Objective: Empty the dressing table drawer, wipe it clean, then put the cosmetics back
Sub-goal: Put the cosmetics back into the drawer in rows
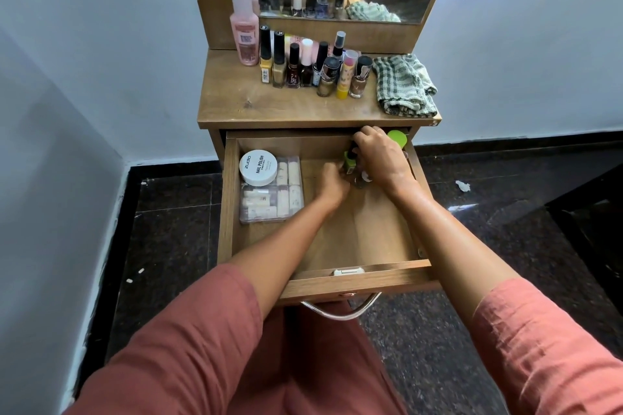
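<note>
Open wooden drawer (pixel 357 232): at its left, a white nail-polish jar (pixel 258 167) atop a clear plastic case (pixel 271 202); centre, left hand (pixel 332 184) closed around small bottles (pixel 350 163); right, right hand (pixel 379 158) gripping the same cluster beside a green lid (pixel 397 137). Tabletop above: nail-polish row (pixel 303 64), checked cloth (pixel 403 84).
</note>
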### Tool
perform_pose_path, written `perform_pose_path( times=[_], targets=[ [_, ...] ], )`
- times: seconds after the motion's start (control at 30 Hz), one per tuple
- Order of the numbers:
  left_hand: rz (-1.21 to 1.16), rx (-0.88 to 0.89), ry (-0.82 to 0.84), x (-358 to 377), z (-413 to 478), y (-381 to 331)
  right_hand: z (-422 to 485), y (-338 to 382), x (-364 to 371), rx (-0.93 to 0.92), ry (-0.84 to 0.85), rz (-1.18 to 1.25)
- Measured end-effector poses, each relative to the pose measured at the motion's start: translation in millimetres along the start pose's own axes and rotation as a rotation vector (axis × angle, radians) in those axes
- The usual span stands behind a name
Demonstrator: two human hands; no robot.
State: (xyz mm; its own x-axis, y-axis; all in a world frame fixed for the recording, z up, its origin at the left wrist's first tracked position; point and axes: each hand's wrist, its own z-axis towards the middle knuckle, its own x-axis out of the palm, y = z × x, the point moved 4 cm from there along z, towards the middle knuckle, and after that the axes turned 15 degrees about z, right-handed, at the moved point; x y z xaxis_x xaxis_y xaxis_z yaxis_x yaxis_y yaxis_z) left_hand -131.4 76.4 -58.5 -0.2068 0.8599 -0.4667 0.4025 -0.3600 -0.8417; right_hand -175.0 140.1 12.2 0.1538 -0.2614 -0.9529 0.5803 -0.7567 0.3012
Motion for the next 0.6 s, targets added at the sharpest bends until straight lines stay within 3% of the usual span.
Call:
perform_pose_path(
  times=[0.23,0.43,0.6],
  targets=[
    [-0.014,0.038,-0.091,-16.8,0.7,-9.4,-3.5,3.4,-5.9,-0.037,-0.062,0.044],
    [0.051,0.267,-0.386,-88.8,-12.5,-39.9,4.9,44.0,-43.0,-0.17,-0.322,0.347],
    [0.064,0.408,-0.654,-159.3,-9.9,-64.7,46.6,89.3,-71.7,-0.261,-0.369,0.502]
  ],
)
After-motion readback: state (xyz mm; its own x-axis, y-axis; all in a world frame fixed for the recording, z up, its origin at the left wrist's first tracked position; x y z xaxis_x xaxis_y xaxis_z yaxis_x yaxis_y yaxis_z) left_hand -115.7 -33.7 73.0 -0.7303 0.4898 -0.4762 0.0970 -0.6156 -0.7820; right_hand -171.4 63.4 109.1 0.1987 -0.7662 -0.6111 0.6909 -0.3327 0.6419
